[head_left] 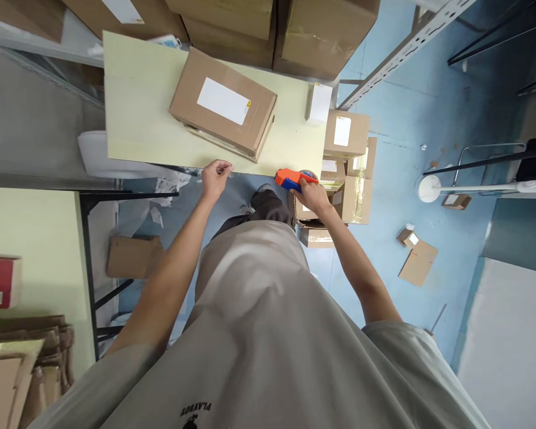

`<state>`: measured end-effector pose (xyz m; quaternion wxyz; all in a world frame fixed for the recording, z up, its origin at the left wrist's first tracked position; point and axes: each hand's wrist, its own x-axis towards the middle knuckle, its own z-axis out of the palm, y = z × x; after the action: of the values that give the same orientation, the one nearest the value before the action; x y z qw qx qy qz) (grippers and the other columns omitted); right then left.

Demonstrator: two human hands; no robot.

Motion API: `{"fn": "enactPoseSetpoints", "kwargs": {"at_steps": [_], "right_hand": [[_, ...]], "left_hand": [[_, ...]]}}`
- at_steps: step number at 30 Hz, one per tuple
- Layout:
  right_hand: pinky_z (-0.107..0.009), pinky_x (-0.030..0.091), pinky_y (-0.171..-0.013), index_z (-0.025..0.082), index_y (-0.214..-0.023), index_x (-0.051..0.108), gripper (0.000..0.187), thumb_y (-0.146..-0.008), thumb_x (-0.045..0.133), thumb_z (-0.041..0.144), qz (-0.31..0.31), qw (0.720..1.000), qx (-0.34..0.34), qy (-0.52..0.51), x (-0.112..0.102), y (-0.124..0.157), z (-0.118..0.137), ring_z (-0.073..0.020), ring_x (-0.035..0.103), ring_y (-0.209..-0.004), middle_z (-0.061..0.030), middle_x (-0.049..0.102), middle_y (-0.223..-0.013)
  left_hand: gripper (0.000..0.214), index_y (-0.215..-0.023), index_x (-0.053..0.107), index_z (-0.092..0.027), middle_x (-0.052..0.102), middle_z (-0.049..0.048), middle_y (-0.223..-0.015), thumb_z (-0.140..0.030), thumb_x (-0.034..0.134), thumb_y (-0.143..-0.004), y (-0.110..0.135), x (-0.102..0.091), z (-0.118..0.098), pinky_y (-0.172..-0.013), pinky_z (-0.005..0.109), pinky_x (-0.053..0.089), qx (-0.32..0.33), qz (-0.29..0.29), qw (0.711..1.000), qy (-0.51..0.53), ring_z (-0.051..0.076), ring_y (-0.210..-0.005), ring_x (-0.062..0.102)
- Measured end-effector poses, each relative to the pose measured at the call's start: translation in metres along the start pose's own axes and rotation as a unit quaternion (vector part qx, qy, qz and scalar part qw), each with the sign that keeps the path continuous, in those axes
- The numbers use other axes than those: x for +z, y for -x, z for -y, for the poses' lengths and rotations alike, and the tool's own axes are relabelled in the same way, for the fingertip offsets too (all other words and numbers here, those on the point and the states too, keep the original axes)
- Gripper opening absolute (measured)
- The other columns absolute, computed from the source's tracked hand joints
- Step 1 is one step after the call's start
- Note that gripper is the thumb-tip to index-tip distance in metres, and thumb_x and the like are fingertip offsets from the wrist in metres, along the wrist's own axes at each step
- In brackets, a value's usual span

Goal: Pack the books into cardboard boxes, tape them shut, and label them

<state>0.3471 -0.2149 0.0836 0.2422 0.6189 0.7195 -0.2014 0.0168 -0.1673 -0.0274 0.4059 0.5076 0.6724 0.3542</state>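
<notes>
My right hand (311, 198) grips an orange and blue tape dispenser (288, 179) by its handle at the table's near edge. At the same edge, to the left, my left hand (215, 179) is closed in a pinch. Whatever is between its fingertips, if anything, is too small to make out. Beyond both hands a brown cardboard box (226, 101) with a white label on top lies slightly turned on the pale yellow table (138, 113). Neither hand touches the box.
A small white box (320, 103) stands at the table's right end. Large cartons (326, 39) line the back. Several labelled boxes (346, 134) are stacked at the right. Flattened cardboard (22, 369) lies on another table at left; a metal rack post (402, 56) rises at right.
</notes>
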Motion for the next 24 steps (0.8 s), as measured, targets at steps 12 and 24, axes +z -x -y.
{"fn": "enactPoseSetpoints", "kwargs": {"at_steps": [12,24], "right_hand": [[-0.044,0.055,-0.091,0.004,-0.148,0.045,0.059,-0.114,0.036,0.052,-0.031,0.996,0.058,-0.052,0.012,-0.041,0.018,-0.0399,0.073,-0.114,-0.0302,0.073,-0.124],[-0.041,0.054,-0.092,0.006,-0.139,0.050,0.053,-0.115,0.035,0.051,-0.005,0.996,0.059,-0.068,0.002,-0.028,0.024,-0.0374,0.076,-0.108,-0.0278,0.077,-0.117]], "left_hand": [[0.010,-0.098,0.074,-0.017,0.076,0.0059,-0.098,-0.026,0.072,-0.093,-0.038,0.032,0.010,-0.086,0.026,0.058,-0.015,-0.088,0.993,0.082,0.015,-0.082,0.070],[0.055,-0.157,0.043,-0.026,0.061,0.0141,-0.147,-0.040,0.055,-0.105,-0.025,0.070,-0.048,-0.115,0.035,0.056,-0.190,-0.137,0.922,0.308,0.020,-0.134,0.068]]}}
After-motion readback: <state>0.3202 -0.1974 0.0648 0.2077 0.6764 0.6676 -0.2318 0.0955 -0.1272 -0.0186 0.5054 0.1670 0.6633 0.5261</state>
